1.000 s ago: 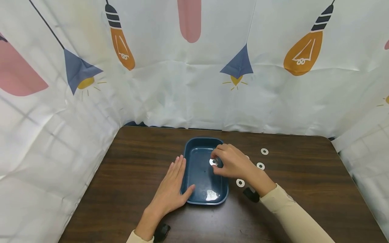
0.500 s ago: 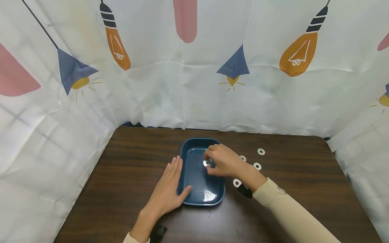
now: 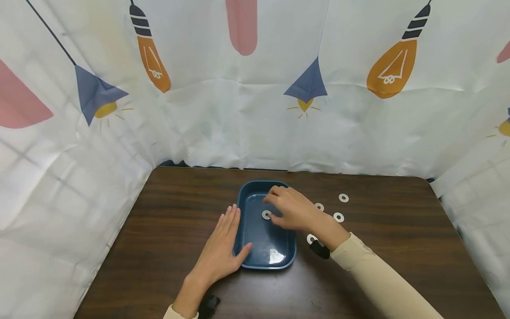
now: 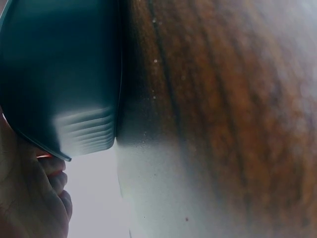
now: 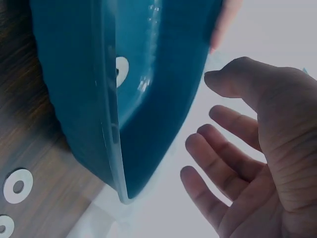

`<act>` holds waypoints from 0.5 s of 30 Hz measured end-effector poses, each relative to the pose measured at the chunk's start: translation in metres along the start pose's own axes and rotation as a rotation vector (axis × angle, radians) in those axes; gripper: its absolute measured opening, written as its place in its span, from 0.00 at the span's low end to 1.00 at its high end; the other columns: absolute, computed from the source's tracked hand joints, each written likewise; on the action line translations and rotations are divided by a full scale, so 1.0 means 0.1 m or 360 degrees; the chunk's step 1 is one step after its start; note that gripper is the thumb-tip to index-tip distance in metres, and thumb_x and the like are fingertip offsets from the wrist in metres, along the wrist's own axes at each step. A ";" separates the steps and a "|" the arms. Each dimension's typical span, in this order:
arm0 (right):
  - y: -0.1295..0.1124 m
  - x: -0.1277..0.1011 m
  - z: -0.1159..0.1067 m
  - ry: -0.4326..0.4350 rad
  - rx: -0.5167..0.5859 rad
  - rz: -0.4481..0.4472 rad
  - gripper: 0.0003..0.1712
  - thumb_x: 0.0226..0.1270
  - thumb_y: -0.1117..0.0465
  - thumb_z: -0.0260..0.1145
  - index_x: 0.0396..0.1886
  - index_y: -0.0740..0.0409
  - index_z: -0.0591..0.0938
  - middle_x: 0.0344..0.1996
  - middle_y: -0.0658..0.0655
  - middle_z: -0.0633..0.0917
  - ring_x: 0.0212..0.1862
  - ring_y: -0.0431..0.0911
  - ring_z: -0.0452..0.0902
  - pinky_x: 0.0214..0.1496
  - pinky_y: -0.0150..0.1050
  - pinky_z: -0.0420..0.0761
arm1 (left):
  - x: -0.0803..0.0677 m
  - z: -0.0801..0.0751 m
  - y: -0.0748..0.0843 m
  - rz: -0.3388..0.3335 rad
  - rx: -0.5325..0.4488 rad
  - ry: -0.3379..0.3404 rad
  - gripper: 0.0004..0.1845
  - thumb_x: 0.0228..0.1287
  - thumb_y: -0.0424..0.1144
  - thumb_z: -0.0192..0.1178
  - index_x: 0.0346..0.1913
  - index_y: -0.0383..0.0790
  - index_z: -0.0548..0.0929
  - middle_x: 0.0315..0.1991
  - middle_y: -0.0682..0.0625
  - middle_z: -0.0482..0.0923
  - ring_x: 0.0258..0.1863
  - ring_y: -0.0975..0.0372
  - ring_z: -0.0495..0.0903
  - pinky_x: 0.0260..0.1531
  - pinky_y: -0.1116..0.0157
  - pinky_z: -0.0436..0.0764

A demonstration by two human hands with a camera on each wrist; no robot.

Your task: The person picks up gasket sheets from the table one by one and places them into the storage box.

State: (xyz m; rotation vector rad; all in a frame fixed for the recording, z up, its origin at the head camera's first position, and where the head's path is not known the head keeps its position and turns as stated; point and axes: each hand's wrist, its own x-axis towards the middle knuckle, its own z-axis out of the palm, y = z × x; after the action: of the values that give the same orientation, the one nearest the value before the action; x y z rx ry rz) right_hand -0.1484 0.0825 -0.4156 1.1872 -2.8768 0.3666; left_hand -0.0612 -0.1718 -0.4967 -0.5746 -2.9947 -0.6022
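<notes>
A dark blue rectangular tray [image 3: 244, 208] sits on a brown wooden table [image 3: 167, 212]. My left hand [image 3: 220, 251] lies flat against the tray's left wall, fingers straight, thumb at its near corner. My right hand [image 3: 292, 212] hovers over the tray's far right part, and its fingers [image 5: 220, 163] are spread and hold nothing. A white washer [image 3: 266, 215] lies on the tray floor just left of those fingertips; the right wrist view shows that washer [image 5: 121, 69] inside the tray [image 5: 148, 79]. The left wrist view shows only the tray's outer wall [image 4: 54, 74] and my palm [image 4: 29, 203].
Several more white washers lie on the table right of the tray: one [image 3: 343, 197] far back, one [image 3: 338, 217] nearer, one [image 3: 318, 206] beside my right hand, one [image 3: 311, 239] by my right wrist. A printed cloth backdrop [image 3: 255, 110] walls in the table on three sides.
My right hand pinched the washer above the tray before; now the washer lies on the tray floor and the fingers have spread apart. My left hand has stayed against the tray.
</notes>
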 end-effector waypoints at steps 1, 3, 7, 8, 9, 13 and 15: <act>0.01 -0.01 0.00 0.0000 -0.0001 0.0011 0.22 0.69 0.53 0.75 0.60 0.54 0.87 0.55 0.55 0.86 0.50 0.49 0.85 0.58 0.46 0.87 | 0.00 0.00 0.00 0.0007 0.0004 0.0007 0.53 0.72 0.61 0.62 0.87 0.39 0.48 0.89 0.47 0.42 0.89 0.55 0.44 0.86 0.46 0.56; 0.02 -0.04 -0.01 0.0014 0.0006 0.0019 0.22 0.69 0.53 0.74 0.60 0.54 0.87 0.55 0.55 0.86 0.48 0.49 0.84 0.57 0.47 0.87 | 0.01 0.01 0.00 0.0009 0.0001 0.0012 0.53 0.72 0.61 0.61 0.87 0.39 0.48 0.89 0.47 0.42 0.89 0.54 0.44 0.86 0.47 0.55; 0.06 -0.13 -0.03 0.0058 0.0038 0.0060 0.22 0.69 0.53 0.74 0.60 0.54 0.87 0.55 0.55 0.86 0.49 0.49 0.84 0.58 0.48 0.87 | 0.01 0.01 0.01 -0.0024 -0.0003 -0.0001 0.53 0.72 0.62 0.60 0.87 0.40 0.47 0.89 0.47 0.42 0.89 0.57 0.42 0.88 0.51 0.51; 0.07 -0.15 -0.04 0.0072 0.0053 0.0077 0.22 0.69 0.53 0.75 0.60 0.54 0.87 0.55 0.55 0.86 0.49 0.49 0.84 0.57 0.48 0.87 | 0.01 0.01 0.01 -0.0026 -0.0001 0.0005 0.53 0.72 0.62 0.61 0.87 0.40 0.47 0.89 0.47 0.43 0.89 0.57 0.42 0.88 0.51 0.51; 0.09 -0.18 -0.05 0.0080 0.0069 0.0097 0.22 0.69 0.53 0.75 0.60 0.53 0.87 0.55 0.54 0.86 0.49 0.49 0.84 0.57 0.48 0.87 | 0.01 0.01 0.01 -0.0026 0.0004 0.0005 0.53 0.72 0.62 0.60 0.87 0.40 0.47 0.89 0.46 0.43 0.89 0.57 0.42 0.88 0.51 0.51; 0.14 -0.30 -0.07 0.0139 0.0099 0.0171 0.22 0.68 0.54 0.76 0.59 0.54 0.87 0.54 0.54 0.86 0.47 0.48 0.84 0.54 0.47 0.87 | 0.01 0.00 0.00 -0.0016 0.0017 0.0001 0.53 0.72 0.62 0.60 0.87 0.39 0.48 0.89 0.46 0.43 0.89 0.55 0.43 0.86 0.47 0.56; 0.17 -0.36 -0.08 0.0179 0.0119 0.0195 0.21 0.68 0.54 0.76 0.58 0.54 0.87 0.53 0.54 0.86 0.46 0.48 0.84 0.52 0.47 0.87 | 0.01 0.00 0.00 -0.0018 0.0016 -0.0003 0.53 0.72 0.62 0.61 0.87 0.39 0.48 0.89 0.46 0.43 0.89 0.55 0.43 0.86 0.46 0.56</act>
State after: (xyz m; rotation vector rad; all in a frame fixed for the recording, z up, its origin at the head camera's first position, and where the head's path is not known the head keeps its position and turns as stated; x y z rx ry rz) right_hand -0.1351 0.1202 -0.4152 0.9673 -2.8684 0.5295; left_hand -0.0616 -0.1713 -0.4965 -0.5583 -3.0028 -0.5875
